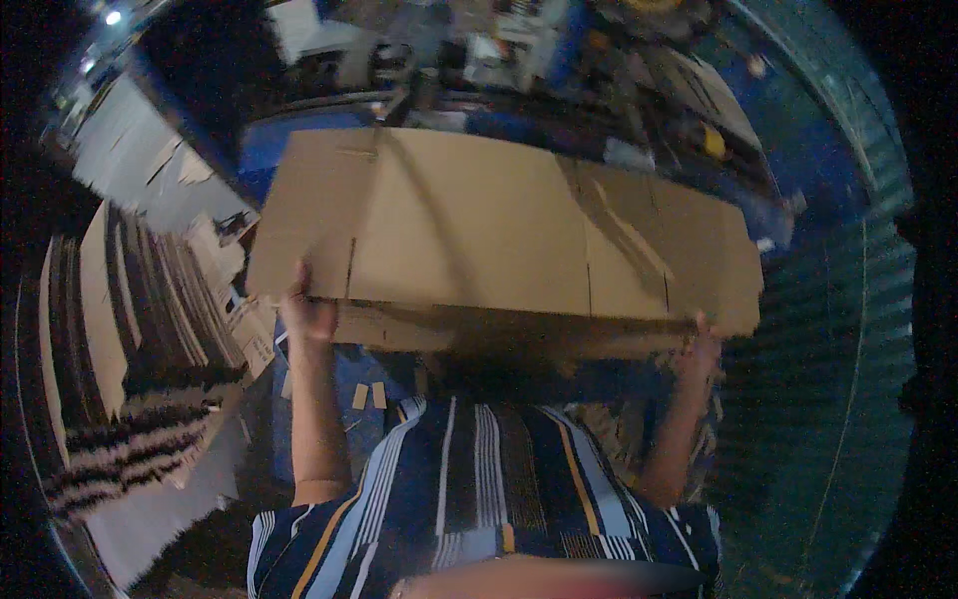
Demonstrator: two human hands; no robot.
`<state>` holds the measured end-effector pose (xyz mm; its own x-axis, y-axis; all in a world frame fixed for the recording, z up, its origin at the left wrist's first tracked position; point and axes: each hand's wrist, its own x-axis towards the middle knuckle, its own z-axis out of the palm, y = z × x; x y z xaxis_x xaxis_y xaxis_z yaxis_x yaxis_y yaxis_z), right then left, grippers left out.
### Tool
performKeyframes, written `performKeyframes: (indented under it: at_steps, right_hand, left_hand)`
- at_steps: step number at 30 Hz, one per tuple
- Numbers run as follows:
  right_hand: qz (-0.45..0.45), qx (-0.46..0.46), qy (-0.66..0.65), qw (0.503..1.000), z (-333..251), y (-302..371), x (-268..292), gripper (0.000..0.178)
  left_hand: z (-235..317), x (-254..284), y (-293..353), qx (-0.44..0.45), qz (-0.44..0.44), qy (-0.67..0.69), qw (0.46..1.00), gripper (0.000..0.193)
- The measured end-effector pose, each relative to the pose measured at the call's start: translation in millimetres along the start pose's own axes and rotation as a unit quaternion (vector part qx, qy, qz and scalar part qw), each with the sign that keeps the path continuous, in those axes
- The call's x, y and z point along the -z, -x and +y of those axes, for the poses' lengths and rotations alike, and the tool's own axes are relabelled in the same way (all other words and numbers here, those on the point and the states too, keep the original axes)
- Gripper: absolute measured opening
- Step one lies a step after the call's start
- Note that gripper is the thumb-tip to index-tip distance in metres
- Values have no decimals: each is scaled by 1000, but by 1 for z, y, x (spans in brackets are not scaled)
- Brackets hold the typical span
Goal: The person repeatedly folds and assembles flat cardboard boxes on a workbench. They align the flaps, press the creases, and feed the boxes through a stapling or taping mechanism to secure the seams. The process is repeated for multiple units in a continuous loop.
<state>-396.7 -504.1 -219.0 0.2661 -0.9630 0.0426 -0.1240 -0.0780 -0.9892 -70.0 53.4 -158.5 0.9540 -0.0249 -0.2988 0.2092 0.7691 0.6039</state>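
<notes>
A long, flat sheet of brown cardboard [479, 225], creased and slotted like an unfolded box blank, spans the middle of the view. My left hand [311, 307] grips its near edge close to the left end, thumb on top. At the right end my right hand [702, 342] holds the same edge, its fingers partly hidden and blurred. Along this edge a lower cardboard layer shows; I cannot tell whether it is a flap or a second sheet. The sheet's far edge lies over or against a blue machine part [269, 145].
Many cardboard sheets stand in a stack [150, 299] at the left, beside a grey panel [130, 140]. Blurred machinery [479, 60] fills the far side. A green corrugated wall [808, 399] is at the right. Small cardboard scraps [361, 396] lie below the sheet.
</notes>
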Motion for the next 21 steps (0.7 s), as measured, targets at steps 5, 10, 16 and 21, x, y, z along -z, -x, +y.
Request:
performKeyframes:
  at_steps: [5, 10, 16, 21]
  right_hand:
    - [43, -103, -197, 974, -33, 38, -4, 38]
    - [46, -161, -302, 939, -78, 70, -10, 38]
    - [-46, 73, 32, 996, -75, 95, -8, 43]
    - [-284, 344, 414, 793, -72, 111, -39, 50]
  left_hand:
    - [47, 64, 4, -35, -176, -263, 948, 42]
    - [74, 72, 4, 80, -58, -146, 984, 45]
    - [21, 48, 34, -272, -134, -637, 708, 35]
    - [-37, 18, 39, -323, -247, -679, 611, 46]
